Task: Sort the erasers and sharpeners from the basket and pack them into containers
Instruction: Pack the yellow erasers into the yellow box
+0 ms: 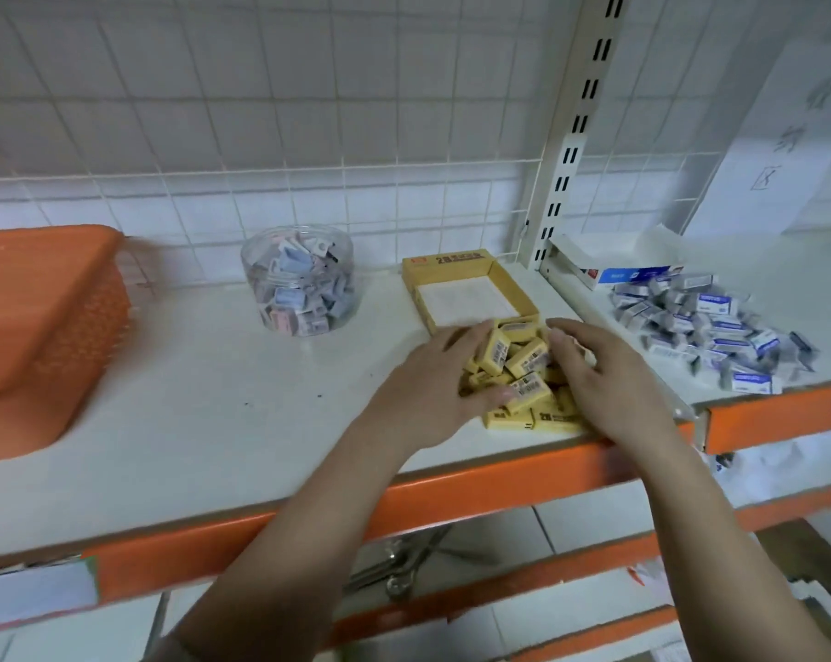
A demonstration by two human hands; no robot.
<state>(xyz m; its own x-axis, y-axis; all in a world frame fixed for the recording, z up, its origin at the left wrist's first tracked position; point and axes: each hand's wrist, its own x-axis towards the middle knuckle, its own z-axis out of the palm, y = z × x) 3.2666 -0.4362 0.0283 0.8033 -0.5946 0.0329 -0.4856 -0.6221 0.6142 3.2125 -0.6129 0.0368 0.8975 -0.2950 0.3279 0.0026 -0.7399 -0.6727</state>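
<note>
A heap of yellow erasers [523, 375] lies near the front edge of the white shelf [222, 389]. My left hand [432, 384] cups the heap from the left, fingers and thumb touching the erasers. My right hand [609, 375] presses against it from the right with lightly bent fingers. Just behind the heap stands an open yellow eraser box [471, 284], with no erasers visible in its white interior. A clear round jar [301, 279] filled with small sharpeners stands further left. The orange basket [41, 322] sits at the far left.
On the neighbouring shelf to the right lies a heap of blue-and-white erasers [709, 327], with an open blue-and-white box [614, 265] behind it. A slotted metal upright [571, 150] divides the shelves. A wire grid backs them. Orange beams edge the front.
</note>
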